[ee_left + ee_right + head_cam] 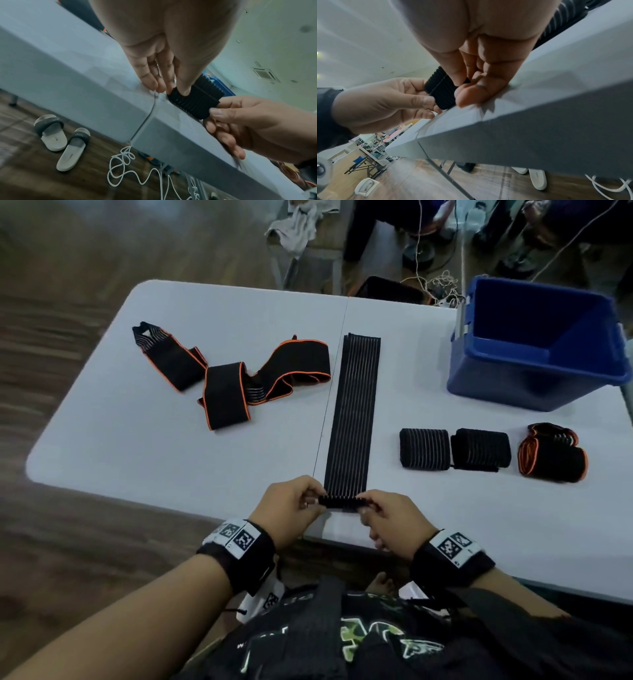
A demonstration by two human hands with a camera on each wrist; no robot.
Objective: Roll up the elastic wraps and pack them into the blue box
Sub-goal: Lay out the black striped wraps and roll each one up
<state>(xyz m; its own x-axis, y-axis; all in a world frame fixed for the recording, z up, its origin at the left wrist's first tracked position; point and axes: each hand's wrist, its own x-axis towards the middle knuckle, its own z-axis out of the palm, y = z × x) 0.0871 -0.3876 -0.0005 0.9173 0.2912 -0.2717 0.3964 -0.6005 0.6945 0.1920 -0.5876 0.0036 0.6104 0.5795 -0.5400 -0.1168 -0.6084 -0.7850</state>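
A long black ribbed elastic wrap (354, 412) lies flat and straight down the middle of the white table (171, 446). Its near end is turned into a small tight roll (342, 502) (193, 100) (441, 93) at the table's front edge. My left hand (291, 511) (164, 75) pinches the roll's left end and my right hand (390, 518) (471, 86) pinches its right end. The blue box (534, 350) stands at the back right; what shows of its inside holds nothing. Three rolled wraps lie in front of it: two black (424, 448) (479, 449) and one orange-edged (551, 455).
An unrolled black wrap with orange edging (236, 374) lies crumpled at the back left of the table. Under the table are white slides (60, 143) and a loose white cord (133, 169). Cables and another person's things lie beyond the far edge.
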